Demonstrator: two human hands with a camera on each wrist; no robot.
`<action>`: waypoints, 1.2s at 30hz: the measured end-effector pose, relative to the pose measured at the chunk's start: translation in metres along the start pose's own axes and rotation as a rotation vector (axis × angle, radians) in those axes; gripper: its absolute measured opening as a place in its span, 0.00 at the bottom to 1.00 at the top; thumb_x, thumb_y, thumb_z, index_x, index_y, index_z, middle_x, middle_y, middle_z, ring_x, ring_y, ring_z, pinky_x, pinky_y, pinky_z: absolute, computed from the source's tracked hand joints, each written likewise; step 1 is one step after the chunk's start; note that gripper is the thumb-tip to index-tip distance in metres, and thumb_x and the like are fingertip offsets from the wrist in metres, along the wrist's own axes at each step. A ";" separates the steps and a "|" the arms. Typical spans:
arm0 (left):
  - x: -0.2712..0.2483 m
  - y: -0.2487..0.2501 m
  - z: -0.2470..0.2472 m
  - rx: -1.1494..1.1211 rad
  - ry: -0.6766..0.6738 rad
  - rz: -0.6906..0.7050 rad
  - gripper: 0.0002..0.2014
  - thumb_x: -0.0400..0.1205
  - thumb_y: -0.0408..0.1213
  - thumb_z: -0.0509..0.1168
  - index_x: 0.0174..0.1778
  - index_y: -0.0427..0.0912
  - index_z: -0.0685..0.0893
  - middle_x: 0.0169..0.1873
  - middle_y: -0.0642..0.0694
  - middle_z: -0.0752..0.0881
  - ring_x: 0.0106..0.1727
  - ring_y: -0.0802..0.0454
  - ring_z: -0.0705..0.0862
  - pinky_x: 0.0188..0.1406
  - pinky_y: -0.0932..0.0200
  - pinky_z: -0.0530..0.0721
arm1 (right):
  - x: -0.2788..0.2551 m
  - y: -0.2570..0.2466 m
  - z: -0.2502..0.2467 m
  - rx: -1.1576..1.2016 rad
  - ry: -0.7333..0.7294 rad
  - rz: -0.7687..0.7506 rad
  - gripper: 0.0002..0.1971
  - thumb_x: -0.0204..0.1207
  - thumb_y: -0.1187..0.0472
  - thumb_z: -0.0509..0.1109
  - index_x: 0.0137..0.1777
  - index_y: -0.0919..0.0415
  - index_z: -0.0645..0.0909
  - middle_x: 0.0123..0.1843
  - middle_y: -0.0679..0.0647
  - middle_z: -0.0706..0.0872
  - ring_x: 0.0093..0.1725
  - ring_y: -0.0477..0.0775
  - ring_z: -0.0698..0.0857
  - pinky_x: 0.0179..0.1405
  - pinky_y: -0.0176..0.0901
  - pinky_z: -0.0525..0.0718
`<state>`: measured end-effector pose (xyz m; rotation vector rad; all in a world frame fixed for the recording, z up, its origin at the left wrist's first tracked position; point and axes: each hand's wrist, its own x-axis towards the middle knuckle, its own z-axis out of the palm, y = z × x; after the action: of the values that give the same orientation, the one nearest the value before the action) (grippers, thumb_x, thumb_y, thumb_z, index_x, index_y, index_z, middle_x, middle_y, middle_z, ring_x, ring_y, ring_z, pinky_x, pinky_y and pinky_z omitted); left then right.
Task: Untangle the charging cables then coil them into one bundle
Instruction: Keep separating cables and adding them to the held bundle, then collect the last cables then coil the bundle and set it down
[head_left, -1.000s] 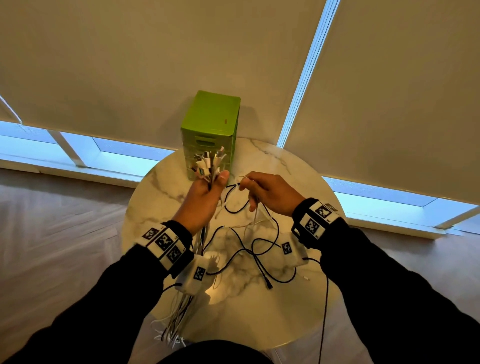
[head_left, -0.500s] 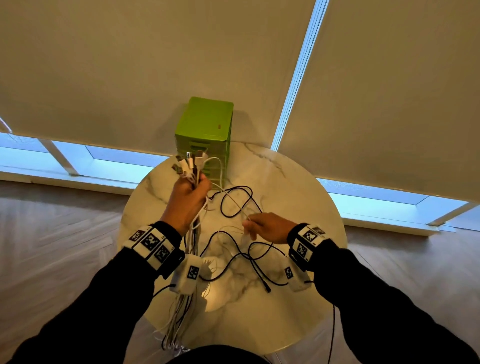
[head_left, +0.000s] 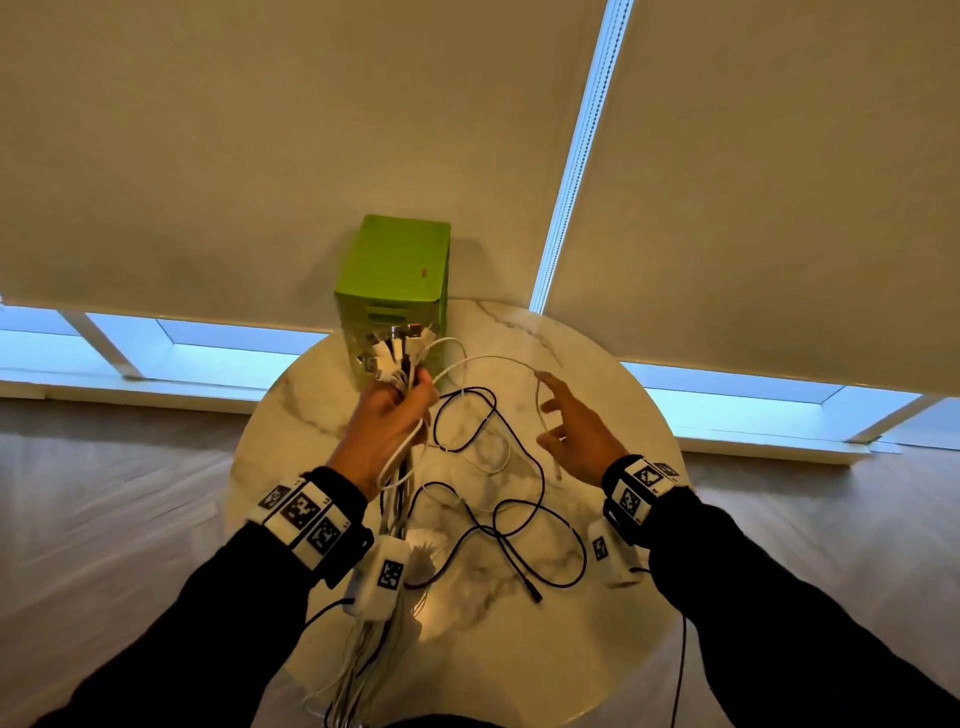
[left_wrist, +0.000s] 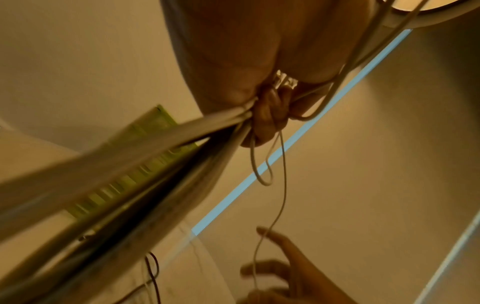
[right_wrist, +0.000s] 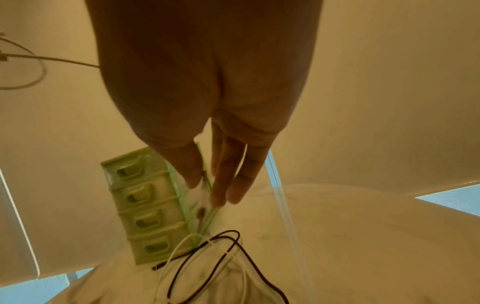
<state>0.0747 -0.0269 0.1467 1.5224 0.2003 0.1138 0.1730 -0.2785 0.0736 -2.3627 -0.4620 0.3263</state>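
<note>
From the head view, the left hand at centre frame is clenched round a gathered bunch of cables, plugs sticking up above the fist and tails hanging off the near edge of the marble table. The right hand, just right of centre, has its fingers spread; a thin white cable arcs to it from the fist, and whether it is pinched I cannot tell. A black cable lies looped on the table between the wrists. I'd say untangling is under way; next, that white strand needs drawing free into the bunch.

In the left wrist view the fingers curl tight round the strands.

In the right wrist view the fingers hang straight, a small connector blurred at their tips. The green drawer unit, lower left, has its drawers closed; contents hidden.
</note>
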 end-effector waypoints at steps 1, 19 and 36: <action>-0.001 0.000 0.009 -0.004 -0.049 -0.002 0.15 0.90 0.36 0.60 0.35 0.45 0.77 0.21 0.51 0.69 0.20 0.57 0.66 0.22 0.64 0.67 | -0.003 -0.001 -0.006 0.014 0.050 -0.034 0.48 0.76 0.66 0.76 0.84 0.33 0.51 0.73 0.51 0.72 0.60 0.51 0.84 0.61 0.51 0.86; 0.008 -0.009 0.175 -0.079 -0.452 -0.080 0.14 0.89 0.39 0.64 0.37 0.48 0.72 0.25 0.50 0.66 0.23 0.55 0.61 0.21 0.63 0.64 | -0.157 0.012 -0.105 0.073 0.337 0.093 0.14 0.90 0.54 0.58 0.60 0.58 0.84 0.51 0.45 0.87 0.50 0.38 0.82 0.51 0.25 0.75; -0.034 -0.027 0.283 -0.243 -0.612 -0.227 0.13 0.89 0.30 0.56 0.46 0.44 0.84 0.33 0.49 0.70 0.23 0.58 0.65 0.23 0.63 0.64 | -0.299 0.166 -0.049 -0.047 0.536 0.704 0.09 0.85 0.61 0.64 0.63 0.52 0.77 0.63 0.50 0.82 0.64 0.54 0.82 0.71 0.58 0.77</action>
<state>0.0968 -0.3123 0.1321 1.2201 -0.1294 -0.4888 -0.0410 -0.5460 0.0278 -2.4576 0.6299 -0.0211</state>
